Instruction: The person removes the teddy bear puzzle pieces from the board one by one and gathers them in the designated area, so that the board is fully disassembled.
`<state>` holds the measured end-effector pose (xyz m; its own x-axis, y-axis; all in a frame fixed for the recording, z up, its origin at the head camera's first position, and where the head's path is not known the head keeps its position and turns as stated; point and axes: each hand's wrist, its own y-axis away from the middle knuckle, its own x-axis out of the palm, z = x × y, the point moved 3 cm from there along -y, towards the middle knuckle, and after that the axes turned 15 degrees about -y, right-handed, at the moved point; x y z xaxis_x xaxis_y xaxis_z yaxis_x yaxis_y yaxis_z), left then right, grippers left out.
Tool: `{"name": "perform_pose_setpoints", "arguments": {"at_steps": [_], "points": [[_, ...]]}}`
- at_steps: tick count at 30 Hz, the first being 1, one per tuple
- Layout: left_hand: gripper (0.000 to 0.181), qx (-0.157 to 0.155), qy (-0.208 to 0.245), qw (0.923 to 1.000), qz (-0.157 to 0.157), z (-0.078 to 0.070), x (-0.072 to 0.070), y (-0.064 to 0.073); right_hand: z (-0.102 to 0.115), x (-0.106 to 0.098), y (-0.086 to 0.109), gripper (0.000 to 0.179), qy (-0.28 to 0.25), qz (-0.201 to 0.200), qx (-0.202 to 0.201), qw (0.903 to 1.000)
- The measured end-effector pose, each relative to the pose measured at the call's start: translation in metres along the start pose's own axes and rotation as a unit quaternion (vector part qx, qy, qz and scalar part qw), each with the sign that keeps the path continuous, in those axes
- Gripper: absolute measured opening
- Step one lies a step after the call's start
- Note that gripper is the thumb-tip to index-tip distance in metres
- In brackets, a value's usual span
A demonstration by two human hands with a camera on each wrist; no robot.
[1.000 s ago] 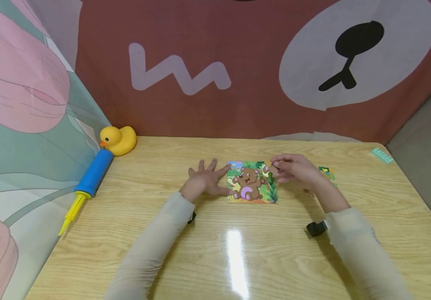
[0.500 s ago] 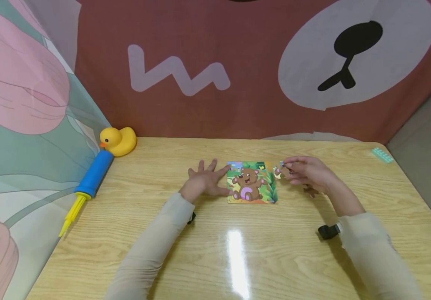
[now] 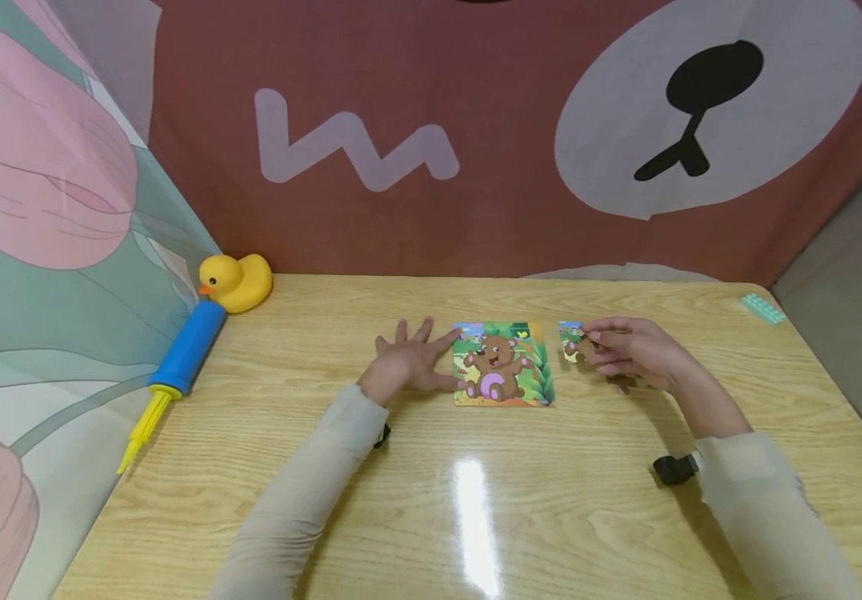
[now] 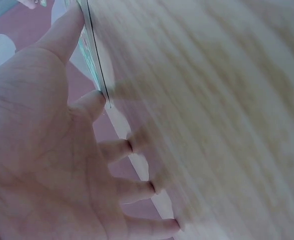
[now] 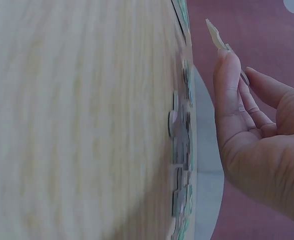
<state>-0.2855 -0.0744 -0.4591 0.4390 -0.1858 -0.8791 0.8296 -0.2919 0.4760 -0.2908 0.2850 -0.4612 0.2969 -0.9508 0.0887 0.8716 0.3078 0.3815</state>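
A bear picture card (image 3: 502,385) lies flat on the wooden table. My left hand (image 3: 404,367) rests at its left side with fingers spread, thumb and index finger at the card's edge. In the left wrist view the fingertips touch the tabletop and the card edge. Right of the card, my right hand (image 3: 644,357) pinches a jigsaw piece (image 3: 570,342) between thumb and fingers, raised above the table. In the right wrist view, several flat jigsaw pieces (image 5: 178,192) lie on the table; in the head view this hand mostly hides them.
At the table's back left stand a yellow rubber duck (image 3: 243,283) and a blue hand pump (image 3: 189,346) with a yellow nozzle. A mint studded block (image 3: 763,309) lies at the back right corner. Printed cloths hang behind and to the left.
My right hand has drawn back to the right from the card's upper right corner, carrying the jigsaw piece with it. My left hand and the card have stayed put.
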Motion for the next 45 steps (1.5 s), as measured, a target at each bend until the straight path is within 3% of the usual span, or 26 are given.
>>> {"name": "perform_pose_setpoints", "arguments": {"at_steps": [18, 27, 35, 45], "points": [[0.095, 0.002, 0.007, 1.0000, -0.002, 0.001, 0.000, 0.004, -0.009, -0.001, 0.004, 0.051, 0.046, 0.004, 0.017, 0.9988], [0.094, 0.005, 0.007, 0.9999, -0.010, 0.000, 0.000, 0.002, 0.000, -0.001, 0.013, 0.051, 0.080, 0.011, 0.008, 0.9967], [0.095, 0.002, 0.008, 0.9999, -0.010, -0.001, 0.001, 0.001, 0.001, -0.005, 0.015, 0.052, 0.073, 0.016, 0.023, 0.9969], [0.095, 0.001, 0.009, 1.0000, -0.002, 0.000, 0.000, 0.002, 0.004, -0.017, 0.022, 0.052, 0.075, 0.010, -0.003, 0.9971]]}}
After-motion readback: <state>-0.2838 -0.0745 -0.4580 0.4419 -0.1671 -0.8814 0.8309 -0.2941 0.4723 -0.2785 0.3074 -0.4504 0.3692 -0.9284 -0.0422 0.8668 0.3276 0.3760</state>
